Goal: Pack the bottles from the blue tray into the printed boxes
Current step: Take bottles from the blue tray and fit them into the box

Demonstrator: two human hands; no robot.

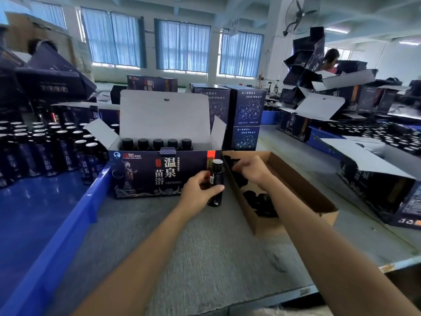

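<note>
Upright, the bottle sits clasped in the left grip; right grip unclear.

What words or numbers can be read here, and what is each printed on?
"温泉苗浴": front of the open printed box.
"PICC": logo on that front, upper left; the line under it is too small.
"温泉": closed box behind it.
Labels on tray bottles and the bottle in the left hand: too blurred.
Script on the map-printed boxes: too small.
</note>
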